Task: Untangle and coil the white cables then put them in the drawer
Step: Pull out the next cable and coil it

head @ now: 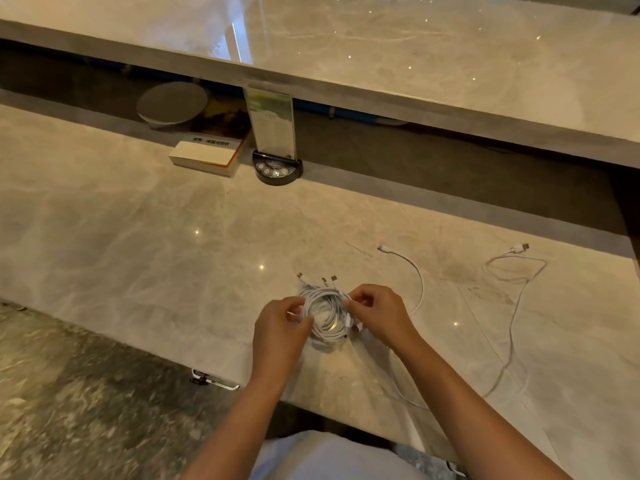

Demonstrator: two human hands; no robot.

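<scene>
A round coil of white cables [325, 311] lies just above the marble counter near its front edge, with several plug ends sticking out at its far side. My left hand [282, 327] pinches the coil's left side and my right hand [379, 315] grips its right side. A loose white cable [417, 275] curves from my right hand out to a plug further back. A second loose white cable [516, 306] trails in loops at the right, ending in a USB plug. No drawer shows.
A marble counter [138, 237] carries a book [207, 152], a black call-button stand with a menu card [275, 164] and a round grey disc [173, 103] at the back under a raised marble shelf [415, 64]. Speckled floor lies at lower left.
</scene>
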